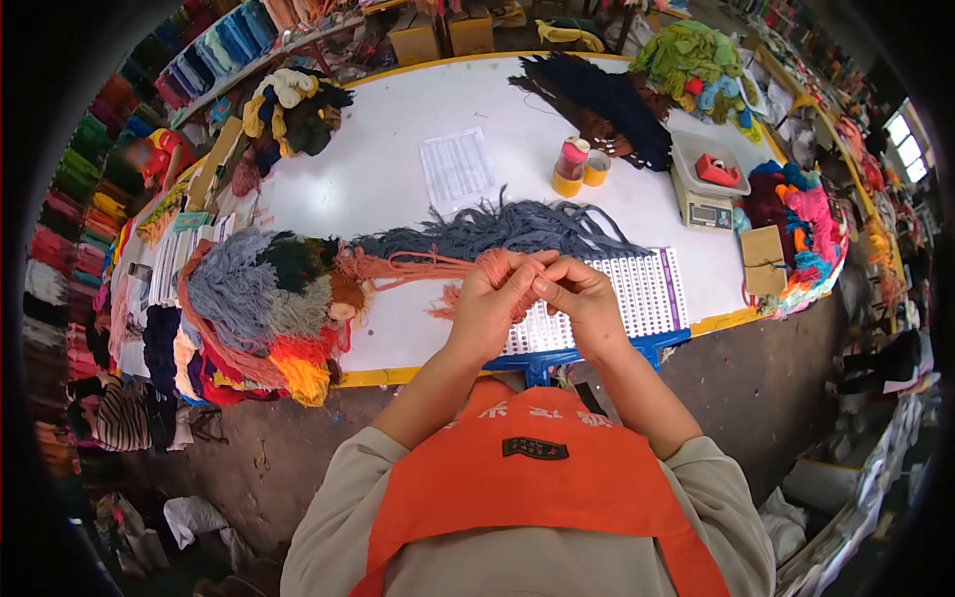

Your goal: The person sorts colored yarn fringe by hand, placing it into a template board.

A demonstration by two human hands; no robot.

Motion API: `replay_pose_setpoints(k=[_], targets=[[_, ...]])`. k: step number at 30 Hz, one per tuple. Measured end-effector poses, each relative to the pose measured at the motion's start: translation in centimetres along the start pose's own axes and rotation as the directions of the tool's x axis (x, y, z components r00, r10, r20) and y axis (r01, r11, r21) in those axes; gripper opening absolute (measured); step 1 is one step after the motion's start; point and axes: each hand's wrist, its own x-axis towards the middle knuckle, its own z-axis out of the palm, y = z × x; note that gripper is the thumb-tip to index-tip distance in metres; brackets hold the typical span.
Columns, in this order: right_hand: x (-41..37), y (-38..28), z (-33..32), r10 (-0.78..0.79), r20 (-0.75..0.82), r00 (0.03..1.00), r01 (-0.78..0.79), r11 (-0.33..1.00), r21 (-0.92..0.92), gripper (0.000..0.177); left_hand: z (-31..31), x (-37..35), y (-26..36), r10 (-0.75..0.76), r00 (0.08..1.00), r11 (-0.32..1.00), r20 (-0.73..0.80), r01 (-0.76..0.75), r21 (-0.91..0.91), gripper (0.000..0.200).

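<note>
Salmon-pink yarn (pixel 418 267) runs across the table from the pile on the left into my left hand (pixel 489 303), whose fingers are closed around it. My right hand (pixel 580 303) meets it, thumb and forefinger pinched together at the fingertips; what they pinch is too small to make out. Beneath both hands lies a white card with rows of holes (pixel 637 294), on a blue frame (pixel 567 360) at the table's near edge. Grey-blue yarn (pixel 517 229) stretches just beyond the hands.
Multicoloured yarn (pixel 239 289) is heaped at left. A printed sheet (pixel 458 169), stacked jars (pixel 570 167), a scale (pixel 708 211) and dark yarn (pixel 607 104) lie farther back. Bright yarn bundles (pixel 801 234) sit at right. A person in red (pixel 167 157) is at far left.
</note>
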Motion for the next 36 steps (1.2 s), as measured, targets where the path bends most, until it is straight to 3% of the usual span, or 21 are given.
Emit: replay_pose_setpoints(k=[3,5,8,9,12,16,19,21,22,25,27,29,31,34,36], targets=[[-0.1,-0.4,-0.2,-0.007,0.036,0.999,0.007,1.000,-0.008,0.006,-0.4,0.1,-0.1,-0.050,0.999,0.999,-0.014,0.050,0.010,0.020],[-0.2,-1.1,-0.1,0.079,0.045,0.996,-0.089,0.954,0.286,0.008,-0.4,0.1,-0.3,-0.020,1.000,0.996,-0.002,0.020,-0.091,0.027],[0.3,-0.8,-1.0,0.108,0.068,0.992,-0.126,0.922,0.367,0.009,0.2,0.0,0.4,0.007,0.998,0.966,0.063,0.010,-0.259,0.043],[0.3,-0.6,-1.2,0.125,0.042,0.991,-0.132,0.938,0.321,0.009,0.4,0.0,0.7,0.007,0.993,0.945,0.118,0.032,-0.327,0.052],[0.3,-0.6,-1.2,0.114,0.034,0.993,-0.119,0.976,0.183,0.010,0.5,0.0,0.4,0.011,0.993,0.963,0.118,0.021,-0.269,0.062],[0.1,-0.8,-0.3,0.073,-0.012,0.997,-0.073,0.997,-0.029,0.011,0.3,-0.1,-0.2,-0.016,0.967,0.986,0.252,0.058,-0.156,0.057],[0.1,-0.4,-0.5,0.032,0.028,0.999,-0.029,0.994,-0.102,0.011,0.8,-0.3,-0.3,-0.010,0.991,1.000,0.136,0.011,-0.009,0.054],[0.0,-0.9,-0.3,0.121,-0.038,0.992,-0.114,0.983,0.141,0.009,1.0,-0.3,0.4,-0.049,0.993,0.995,0.108,0.058,-0.076,0.049],[-0.1,-0.9,-0.2,0.121,-0.038,0.992,-0.114,0.983,0.140,0.009,0.8,-0.3,0.4,-0.049,0.993,0.995,0.108,0.057,-0.077,0.049],[-0.1,-0.3,-0.1,0.096,-0.034,0.995,-0.095,0.995,0.027,0.006,0.5,-0.3,0.1,-0.098,0.984,0.986,0.150,0.117,-0.122,0.048],[0.0,0.8,-0.2,-0.073,0.032,0.997,0.078,0.976,-0.202,0.005,1.0,-0.6,-0.2,-0.111,0.987,0.987,0.115,0.123,-0.105,0.047],[-0.1,0.9,-0.4,-0.102,0.044,0.994,0.110,0.961,-0.254,0.006,0.8,-0.5,-0.2,-0.101,0.991,0.991,0.085,0.108,-0.082,0.045],[-0.5,-0.4,0.3,0.026,-0.064,0.998,-0.029,0.999,-0.035,0.005,0.8,-0.3,-0.7,-0.094,0.994,0.993,0.048,0.097,-0.065,0.043],[-0.4,-0.8,-1.1,0.170,0.021,0.985,-0.170,0.958,0.232,0.007,0.3,0.6,-1.8,0.019,0.999,1.000,-0.033,-0.018,0.014,0.032],[-0.4,-1.1,-2.8,0.277,0.103,0.955,-0.293,0.931,0.216,0.010,-0.6,1.7,-2.1,0.047,0.997,0.996,-0.068,-0.041,0.083,0.029]])
